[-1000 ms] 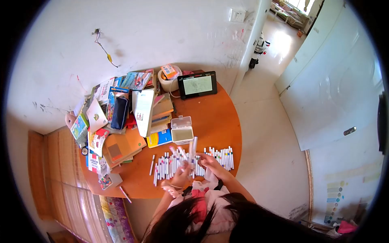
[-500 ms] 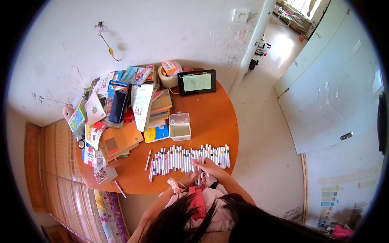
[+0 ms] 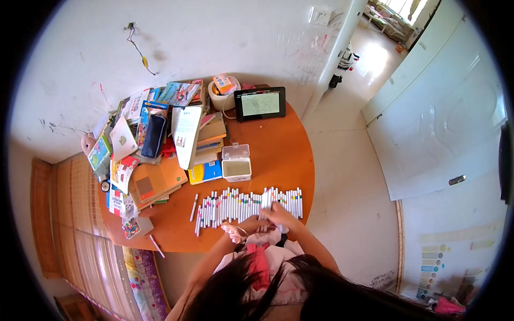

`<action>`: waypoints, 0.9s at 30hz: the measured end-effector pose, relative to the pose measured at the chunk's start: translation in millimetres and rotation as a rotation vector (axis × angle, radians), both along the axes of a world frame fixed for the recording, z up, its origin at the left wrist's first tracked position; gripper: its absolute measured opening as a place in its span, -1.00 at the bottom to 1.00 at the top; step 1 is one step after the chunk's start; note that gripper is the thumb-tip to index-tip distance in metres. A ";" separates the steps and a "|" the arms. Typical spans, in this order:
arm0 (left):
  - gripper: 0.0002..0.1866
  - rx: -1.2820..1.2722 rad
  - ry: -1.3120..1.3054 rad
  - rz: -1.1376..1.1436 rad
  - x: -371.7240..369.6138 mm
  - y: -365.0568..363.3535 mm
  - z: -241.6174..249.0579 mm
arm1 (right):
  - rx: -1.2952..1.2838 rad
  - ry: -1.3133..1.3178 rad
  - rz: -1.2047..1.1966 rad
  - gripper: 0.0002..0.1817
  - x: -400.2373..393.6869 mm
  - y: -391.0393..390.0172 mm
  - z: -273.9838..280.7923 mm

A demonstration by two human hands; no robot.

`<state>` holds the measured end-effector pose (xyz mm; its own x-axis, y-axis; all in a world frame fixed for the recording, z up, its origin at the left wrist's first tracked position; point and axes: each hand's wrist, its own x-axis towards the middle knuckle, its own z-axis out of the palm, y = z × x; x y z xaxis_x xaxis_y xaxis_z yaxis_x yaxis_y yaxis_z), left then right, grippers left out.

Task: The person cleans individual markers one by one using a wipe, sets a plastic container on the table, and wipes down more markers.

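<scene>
A long row of white markers [image 3: 230,206] with coloured bands lies side by side near the front edge of the orange table [image 3: 284,147]. My right hand [image 3: 278,215] is closed round several white markers, which stick up over the right part of the row. Just left of it, my left hand [image 3: 252,224] rests close to the table's edge; its fingers are partly hidden, and what they hold, if anything, cannot be made out. One marker [image 3: 194,207] lies apart at the row's left end. Behind the row stands a white plastic box [image 3: 236,168] with its lid up.
Piled books [image 3: 158,182] and a dark pencil case [image 3: 154,137] cover the table's left side. A tablet [image 3: 261,104] stands at the back beside a white round container [image 3: 222,99]. Another marker [image 3: 157,246] juts over the front left edge.
My right hand has moved slightly up and right, and the bunch of markers now shows above its fingers. The view has shifted a little.
</scene>
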<state>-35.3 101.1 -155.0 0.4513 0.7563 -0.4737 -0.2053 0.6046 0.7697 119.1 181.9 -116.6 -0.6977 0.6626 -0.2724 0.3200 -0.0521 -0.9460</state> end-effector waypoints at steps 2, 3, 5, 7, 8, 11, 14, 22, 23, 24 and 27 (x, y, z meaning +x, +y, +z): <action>-0.57 -0.276 -0.054 0.362 13.4 6.9 53.3 | -0.111 -0.061 -0.179 -0.67 1.3 42.0 -10.4; -0.57 -0.274 -0.056 0.364 12.7 8.2 53.2 | 0.123 -0.422 -0.159 -0.61 -0.9 65.4 19.2; -0.59 -0.352 -0.080 0.401 8.4 9.0 50.6 | 0.679 -0.695 -0.125 -0.55 -4.0 108.6 -0.2; -0.61 -0.347 0.010 0.319 2.4 -3.6 8.3 | 0.657 -0.784 -0.117 -0.59 -16.6 131.9 -5.1; -0.64 -0.321 -0.035 0.314 -3.9 -19.6 -14.1 | 0.735 -0.855 -0.050 -0.61 -23.6 142.6 -25.7; -0.67 -0.328 0.013 0.370 -17.4 -39.3 8.1 | 0.887 -0.943 0.060 -0.64 -41.4 155.8 -71.5; -0.67 -0.317 0.083 0.394 -32.1 -62.9 -11.7 | 0.816 -0.855 -0.061 -0.62 -57.2 159.6 -80.6; -0.68 -0.412 -0.006 0.575 -40.8 -77.4 -32.4 | 0.775 -0.593 -0.275 -0.59 -49.7 151.7 -82.3; -0.68 -0.413 -0.006 0.574 -39.2 -72.4 -25.7 | 0.765 -0.516 -0.319 -0.59 -48.2 151.6 -85.1; -0.69 -0.414 0.008 0.568 -38.2 -68.5 -23.0 | 0.763 -0.516 -0.319 -0.59 -47.9 150.7 -83.6; -0.70 -0.410 0.010 0.579 -37.2 -62.6 -23.5 | 0.715 -0.487 -0.345 -0.61 -48.0 149.3 -82.0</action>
<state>-72.4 38.6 -178.5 0.0253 0.6330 -0.7738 -0.5756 0.6421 0.5064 71.1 331.2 -198.6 -0.3470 0.9353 0.0696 0.7656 0.3253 -0.5549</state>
